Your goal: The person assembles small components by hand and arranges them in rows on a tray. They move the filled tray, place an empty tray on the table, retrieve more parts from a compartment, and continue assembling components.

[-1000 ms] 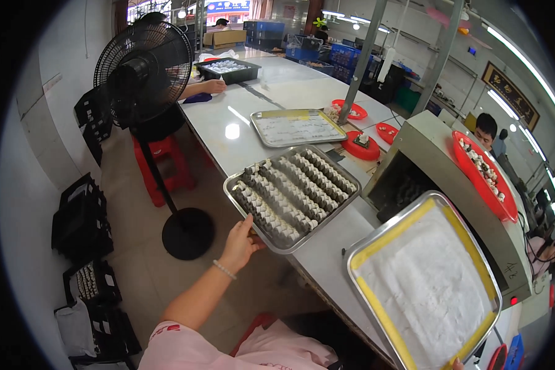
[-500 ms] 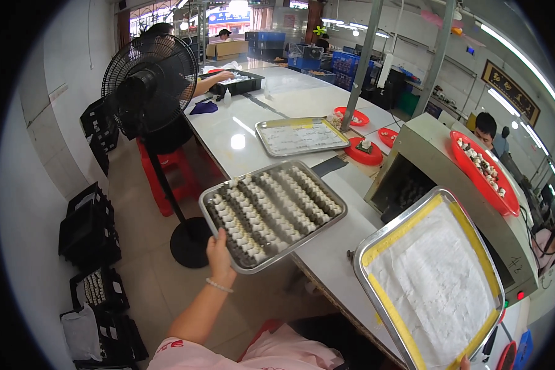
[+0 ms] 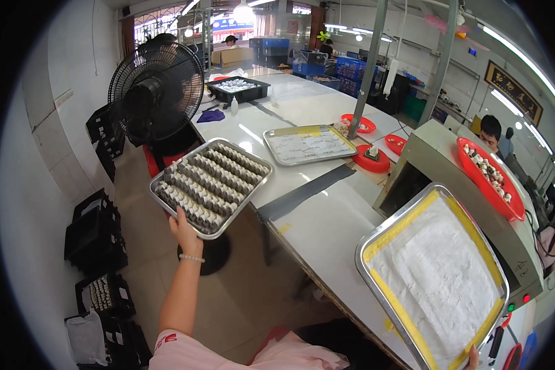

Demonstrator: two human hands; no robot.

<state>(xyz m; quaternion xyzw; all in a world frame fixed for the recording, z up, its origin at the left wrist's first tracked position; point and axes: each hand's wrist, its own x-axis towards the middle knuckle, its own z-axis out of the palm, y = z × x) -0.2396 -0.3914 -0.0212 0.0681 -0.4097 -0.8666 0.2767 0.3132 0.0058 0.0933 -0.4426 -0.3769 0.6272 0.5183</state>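
Since a second ago the full tray (image 3: 211, 185) has come off the tabletop (image 3: 327, 228) and swung out left, so now it hangs over the floor past the tabletop's left edge. My left hand (image 3: 185, 229) has its fingers clamped on the tray's near rim. The lined empty tray (image 3: 435, 277) sits at the tabletop's near right corner; my right hand (image 3: 473, 357) barely peeks in at its near edge, grip unclear. So I'd say lifting's done, setting down is left.
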